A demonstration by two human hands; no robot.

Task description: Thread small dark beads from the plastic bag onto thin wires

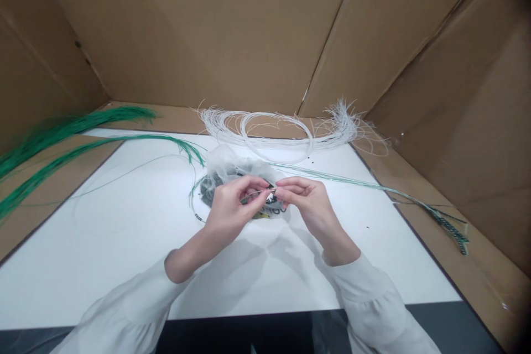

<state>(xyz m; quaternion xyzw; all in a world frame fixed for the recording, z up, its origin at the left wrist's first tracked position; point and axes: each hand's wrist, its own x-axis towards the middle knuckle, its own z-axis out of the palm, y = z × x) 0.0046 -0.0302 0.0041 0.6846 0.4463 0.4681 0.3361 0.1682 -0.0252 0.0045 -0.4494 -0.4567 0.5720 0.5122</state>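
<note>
Above a clear plastic bag [226, 163] my two hands meet, fingertip to fingertip. My left hand [238, 199] is closed in a pinch on a thin wire [251, 194], which runs across its fingers toward the other hand. Thumb and fingers of my right hand [305, 196] are pinched together at the wire's end; what lies between them is too small to make out. Dark contents and some printed lettering show in the bag, partly hidden behind my hands. A loose wire with a dark marked piece [199, 217] curves out at the bag's left.
Two bundles of green wires [78, 159] come in from the left. A coil of white wires [276, 138] lies at the back. Green wires with dark striped ends [452, 230] stretch rightward. Cardboard walls [199, 27] enclose the white tabletop [103, 265].
</note>
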